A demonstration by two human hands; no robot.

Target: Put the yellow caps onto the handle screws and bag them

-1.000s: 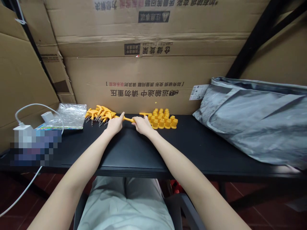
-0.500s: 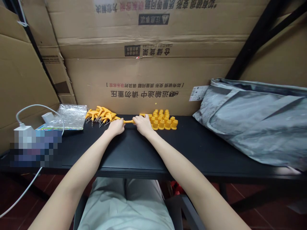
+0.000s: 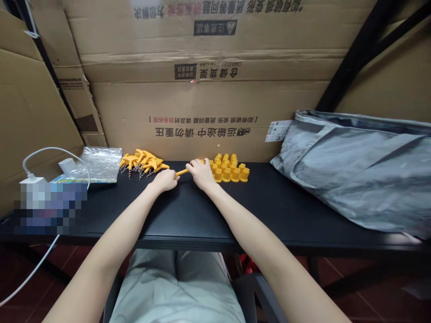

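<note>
My left hand is closed around the left end of a thin yellow ridged rod. The fingers of my right hand wrap its other end, so only a short middle stretch shows between the hands. The rod slants slightly, higher on the right. Just left of my left hand lies a heap of yellow T-shaped handles with metal corkscrew spirals. Several yellow stepped cup-like pieces stand upright in rows, right beside my right hand.
A bubble-wrap packet and a white charger with its cable lie at the left of the black table. A grey bag fills the right side. Cardboard stands along the back.
My left hand has shifted slightly right and down, and the rod has gone from nearly level to a slant. The heap and the cup-like pieces stay put.
</note>
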